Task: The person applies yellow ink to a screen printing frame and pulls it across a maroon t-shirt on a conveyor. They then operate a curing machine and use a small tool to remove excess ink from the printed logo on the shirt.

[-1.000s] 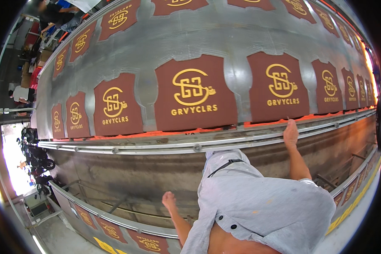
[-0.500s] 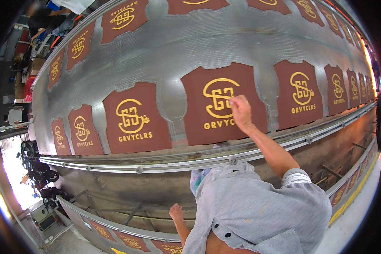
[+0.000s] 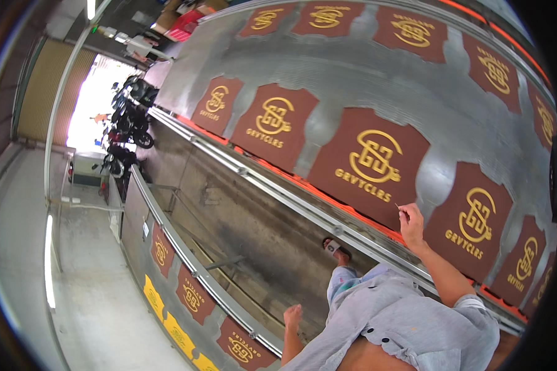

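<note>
My right hand (image 3: pixel 410 222) is held over the near edge of a long grey table, its fingers pinched. A thin sliver seems to stick out from the fingertips, too small to name. Beside the hand lies a brown shirt panel (image 3: pixel 335 162) with a yellow printed emblem, the fingers near its lower right corner. To its right is a matching brown panel (image 3: pixel 450 232). My left hand (image 3: pixel 292 316) hangs low over the aisle, fingers curled in a loose fist, touching nothing; I see nothing in it.
More printed panels lie in two rows on the long table (image 3: pixel 439 185). A metal rail (image 3: pixel 278 195) runs along its edge. Across the aisle, a second table (image 3: pixel 140 226) bears brown and yellow panels (image 3: pixel 178 334). Motorbikes (image 3: pixel 130 117) stand by the bright doorway.
My view has swung left along the aisle. My right hand has moved from over a panel's emblem to a panel's lower corner by the table edge. My left hand stays low and curled.
</note>
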Demonstrator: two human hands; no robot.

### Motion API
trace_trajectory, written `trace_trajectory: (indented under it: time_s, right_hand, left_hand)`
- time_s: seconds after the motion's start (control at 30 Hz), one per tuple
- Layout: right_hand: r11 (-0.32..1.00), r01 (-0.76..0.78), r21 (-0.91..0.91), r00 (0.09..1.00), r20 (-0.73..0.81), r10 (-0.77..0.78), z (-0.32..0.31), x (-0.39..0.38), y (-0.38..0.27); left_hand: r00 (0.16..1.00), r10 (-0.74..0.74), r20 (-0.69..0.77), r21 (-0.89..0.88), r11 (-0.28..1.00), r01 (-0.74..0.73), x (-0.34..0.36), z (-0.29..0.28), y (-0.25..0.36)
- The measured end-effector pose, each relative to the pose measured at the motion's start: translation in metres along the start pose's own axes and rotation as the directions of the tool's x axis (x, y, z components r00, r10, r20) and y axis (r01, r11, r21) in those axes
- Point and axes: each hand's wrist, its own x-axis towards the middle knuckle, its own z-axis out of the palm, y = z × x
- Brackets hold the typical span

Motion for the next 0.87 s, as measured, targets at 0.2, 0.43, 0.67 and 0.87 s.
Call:
trace_trajectory:
  time_s: [0.2,0.43,0.67,0.87]
  right_hand:
    - [0.991,0.037,0.128,0.997,0.059,-0.045,0.116,0.090,-0.087]
    - [0.970,-0.081,0.231,0.995,0.069,0.067,0.304,0.073,-0.190]
    - [0.976,0.186,0.115,0.909,0.356,-0.215,0.472,0.041,-0.258]
    - [0.991,0.125,0.048,0.952,0.274,-0.134,0.601,0.155,-0.275]
  left_hand:
    - [0.904,0.251,0.346,0.604,0.678,-0.419,0.058,-0.070,-0.058]
    - [0.996,0.020,0.086,-0.290,0.957,0.006,0.168,-0.094,0.092]
    - [0.999,0.019,0.035,-0.372,0.928,-0.005,0.283,-0.166,0.198]
    - [0.996,-0.003,0.084,-0.394,0.918,0.036,0.372,-0.175,0.282]
